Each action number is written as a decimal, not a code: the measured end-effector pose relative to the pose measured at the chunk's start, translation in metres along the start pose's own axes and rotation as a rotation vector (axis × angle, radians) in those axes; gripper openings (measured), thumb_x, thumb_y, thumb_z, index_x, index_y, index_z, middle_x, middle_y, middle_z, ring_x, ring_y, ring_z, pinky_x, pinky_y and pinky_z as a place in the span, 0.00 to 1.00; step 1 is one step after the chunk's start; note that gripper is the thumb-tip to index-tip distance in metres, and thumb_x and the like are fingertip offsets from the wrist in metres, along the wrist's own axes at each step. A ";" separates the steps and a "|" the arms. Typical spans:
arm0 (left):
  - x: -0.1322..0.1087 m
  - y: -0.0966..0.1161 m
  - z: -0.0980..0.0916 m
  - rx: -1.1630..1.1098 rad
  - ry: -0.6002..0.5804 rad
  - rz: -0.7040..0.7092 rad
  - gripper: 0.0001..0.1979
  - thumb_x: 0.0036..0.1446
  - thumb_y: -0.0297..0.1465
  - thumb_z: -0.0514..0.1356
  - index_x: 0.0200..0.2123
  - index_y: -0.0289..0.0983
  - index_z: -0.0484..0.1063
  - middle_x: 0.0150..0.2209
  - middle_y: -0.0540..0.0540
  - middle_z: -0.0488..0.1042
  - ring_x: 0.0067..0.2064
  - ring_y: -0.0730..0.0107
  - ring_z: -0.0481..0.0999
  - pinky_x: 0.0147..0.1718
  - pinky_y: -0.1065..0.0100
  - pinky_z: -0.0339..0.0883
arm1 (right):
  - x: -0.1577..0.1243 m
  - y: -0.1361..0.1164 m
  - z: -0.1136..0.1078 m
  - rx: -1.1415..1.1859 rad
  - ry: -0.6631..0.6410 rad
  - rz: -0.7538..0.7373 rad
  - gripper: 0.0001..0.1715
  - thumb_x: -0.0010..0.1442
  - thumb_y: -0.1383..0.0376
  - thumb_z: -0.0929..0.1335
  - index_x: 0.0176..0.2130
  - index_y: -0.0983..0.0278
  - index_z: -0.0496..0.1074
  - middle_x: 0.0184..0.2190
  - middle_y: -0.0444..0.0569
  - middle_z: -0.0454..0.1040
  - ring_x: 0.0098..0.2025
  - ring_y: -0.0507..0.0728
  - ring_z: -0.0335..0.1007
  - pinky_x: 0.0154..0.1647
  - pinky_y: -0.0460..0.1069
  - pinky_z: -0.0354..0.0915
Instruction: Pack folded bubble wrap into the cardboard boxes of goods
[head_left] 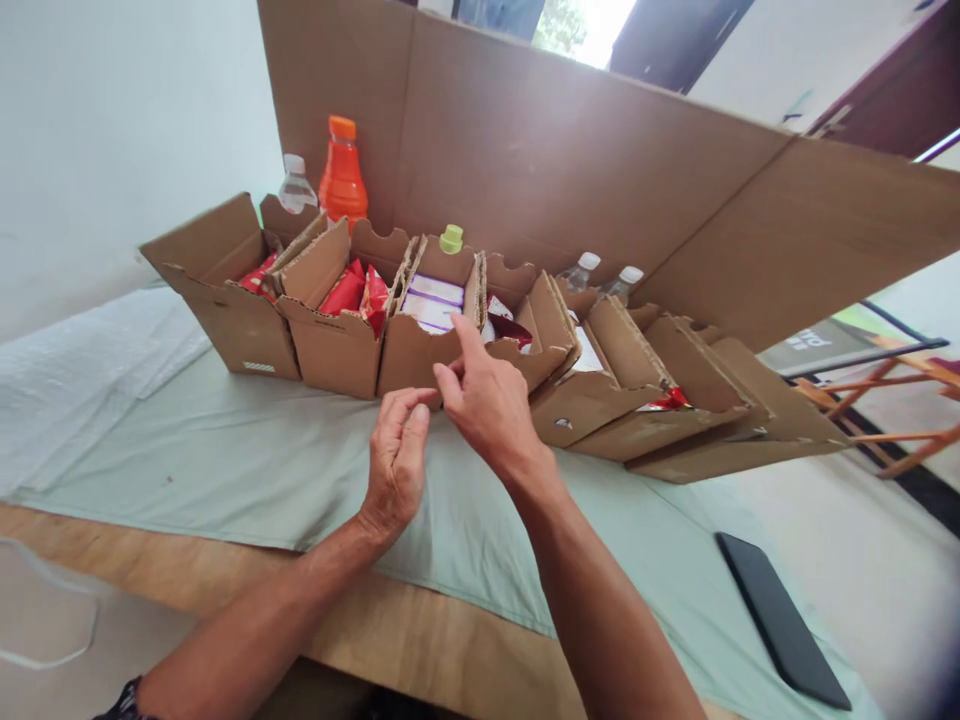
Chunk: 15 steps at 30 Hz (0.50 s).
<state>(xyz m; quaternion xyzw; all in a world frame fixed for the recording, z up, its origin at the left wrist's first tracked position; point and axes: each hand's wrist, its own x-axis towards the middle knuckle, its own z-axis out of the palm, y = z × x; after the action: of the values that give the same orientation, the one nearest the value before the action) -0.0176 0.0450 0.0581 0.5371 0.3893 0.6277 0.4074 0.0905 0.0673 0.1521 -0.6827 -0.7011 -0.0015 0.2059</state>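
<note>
My right hand (pixel 491 400) is raised at the front of the middle cardboard box (pixel 412 355), index finger and thumb stretched out, the other fingers curled, holding nothing. Its index fingertip overlaps the white and purple packs (pixel 433 292) inside that box; whether it touches them I cannot tell. My left hand (pixel 397 460) is just below the same box, palm turned inward, fingers slightly bent with nothing in them. To the left, two boxes contain red packets (pixel 345 292). On the right side, a box (pixel 536 340) has dark red and white packaging in it.
Behind the row stand an orange bottle (pixel 343 175), several clear bottles (pixel 296 185) and a tall cardboard panel (pixel 517 140). A green cloth (pixel 240 450) covers the wooden table (pixel 450 650). A black phone-like slab (pixel 780 615) lies right; clear plastic wrap (pixel 82 370) lies left.
</note>
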 end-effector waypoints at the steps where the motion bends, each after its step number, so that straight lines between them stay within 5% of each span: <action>1: -0.003 0.003 -0.005 -0.002 0.033 0.018 0.14 0.71 0.40 0.53 0.47 0.41 0.77 0.49 0.44 0.76 0.54 0.59 0.74 0.58 0.57 0.67 | 0.010 -0.005 0.000 -0.045 -0.025 0.024 0.29 0.68 0.66 0.65 0.67 0.62 0.65 0.37 0.49 0.83 0.39 0.62 0.80 0.44 0.54 0.69; 6: -0.034 0.006 -0.044 0.035 0.125 0.039 0.13 0.70 0.39 0.56 0.48 0.43 0.78 0.52 0.46 0.75 0.58 0.58 0.72 0.61 0.59 0.62 | 0.006 -0.005 0.007 -0.076 0.056 -0.012 0.12 0.71 0.66 0.63 0.46 0.63 0.76 0.32 0.49 0.81 0.33 0.58 0.77 0.34 0.48 0.60; 10: -0.052 0.006 -0.073 0.064 0.185 0.018 0.13 0.69 0.38 0.58 0.52 0.45 0.78 0.56 0.47 0.74 0.60 0.58 0.70 0.63 0.58 0.59 | -0.060 0.001 -0.002 0.004 0.158 -0.205 0.14 0.72 0.68 0.61 0.40 0.64 0.74 0.28 0.47 0.78 0.28 0.55 0.74 0.30 0.47 0.55; 15: -0.055 0.018 -0.088 0.031 0.196 0.013 0.19 0.66 0.36 0.62 0.60 0.47 0.72 0.61 0.47 0.72 0.64 0.57 0.69 0.66 0.56 0.60 | -0.160 0.016 -0.042 0.170 0.223 -0.282 0.10 0.70 0.70 0.65 0.43 0.56 0.74 0.29 0.44 0.80 0.26 0.57 0.75 0.29 0.51 0.66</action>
<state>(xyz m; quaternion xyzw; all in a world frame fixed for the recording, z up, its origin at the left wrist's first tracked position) -0.1013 -0.0176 0.0447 0.4817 0.4338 0.6737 0.3548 0.1154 -0.0961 0.1394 -0.5533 -0.7604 -0.0466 0.3369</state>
